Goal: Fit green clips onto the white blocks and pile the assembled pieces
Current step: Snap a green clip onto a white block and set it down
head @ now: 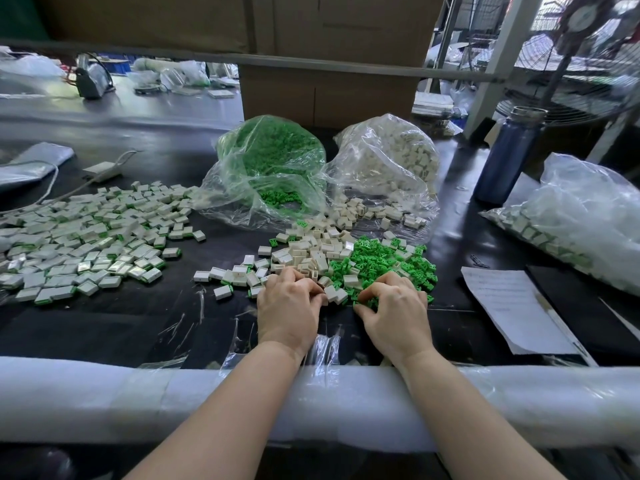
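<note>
Fingertips of the left hand [290,306] are curled down among the white blocks [311,254]; a block seems to be pinched, though that is hidden by the knuckles. Fingers of the right hand [394,311] are curled into the green clips [384,261], and whether a clip is held cannot be told. Both loose heaps lie just beyond the hands, blocks nearer the left, clips nearer the right. Between the 2 hands a white block [334,292] lies touching the left fingertips. The assembled pieces [86,237] are spread well left of the white blocks, so piling would fall to the left hand.
</note>
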`<state>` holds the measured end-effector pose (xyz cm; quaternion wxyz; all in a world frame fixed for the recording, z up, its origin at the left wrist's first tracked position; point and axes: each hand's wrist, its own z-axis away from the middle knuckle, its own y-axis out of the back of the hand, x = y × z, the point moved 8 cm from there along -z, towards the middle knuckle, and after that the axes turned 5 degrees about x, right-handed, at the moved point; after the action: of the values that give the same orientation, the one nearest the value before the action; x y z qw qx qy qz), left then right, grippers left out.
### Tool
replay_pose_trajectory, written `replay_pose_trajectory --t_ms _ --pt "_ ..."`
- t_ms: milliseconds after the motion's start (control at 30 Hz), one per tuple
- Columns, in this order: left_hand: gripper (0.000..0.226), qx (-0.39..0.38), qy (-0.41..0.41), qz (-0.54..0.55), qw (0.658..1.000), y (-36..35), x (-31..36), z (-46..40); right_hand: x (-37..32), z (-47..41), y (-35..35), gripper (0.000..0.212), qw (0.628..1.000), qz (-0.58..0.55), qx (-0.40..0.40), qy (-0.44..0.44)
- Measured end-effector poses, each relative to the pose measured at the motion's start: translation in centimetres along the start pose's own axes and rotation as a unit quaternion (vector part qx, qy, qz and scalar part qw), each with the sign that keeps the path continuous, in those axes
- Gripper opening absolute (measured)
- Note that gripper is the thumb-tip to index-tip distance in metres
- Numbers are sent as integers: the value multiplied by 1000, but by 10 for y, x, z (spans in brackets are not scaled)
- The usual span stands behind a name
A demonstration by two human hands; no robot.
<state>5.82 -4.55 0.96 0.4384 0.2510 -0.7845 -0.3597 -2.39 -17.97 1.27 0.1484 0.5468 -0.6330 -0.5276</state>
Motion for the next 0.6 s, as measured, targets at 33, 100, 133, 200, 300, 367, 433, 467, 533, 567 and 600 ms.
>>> replay_pose_trajectory --t_ms 33,100,133,200,300,367,433,467,533,567,600 --pt "18 2 2 1 1000 0 0 0 -1 0 0 18 1000 3 1 3" --pt "18 7 9 7 1000 2 -1 0 -2 0 2 17 1000 6 8 10" --pt "19 8 12 7 1000 2 -2 0 -3 0 3 16 1000 4 12 13" --pt "25 3 11 -3 1000 2 -2 0 -4 0 5 15 1000 -5 22 17" --pt "26 -9 6 -17 1000 1 -1 0 -6 0 8 13 999 -22 38 24" --pt "21 -9 7 -12 1000 0 -1 0 -7 0 10 12 998 -42 43 27" --pt "14 -6 8 2 1000 1 -2 0 -9 1 10 10 997 -66 41 28" --pt "12 -6 8 9 1000 1 -1 0 -9 1 11 9 996 -79 40 27" --pt "7 -5 6 28 1000 1 0 1 -10 2 13 7 994 -103 42 24" --pt "6 -1 5 44 999 2 0 1 -11 2 14 8 992 -112 45 25" --pt "6 5 6 64 998 4 1 1 -11 3 15 13 991 -120 50 27"
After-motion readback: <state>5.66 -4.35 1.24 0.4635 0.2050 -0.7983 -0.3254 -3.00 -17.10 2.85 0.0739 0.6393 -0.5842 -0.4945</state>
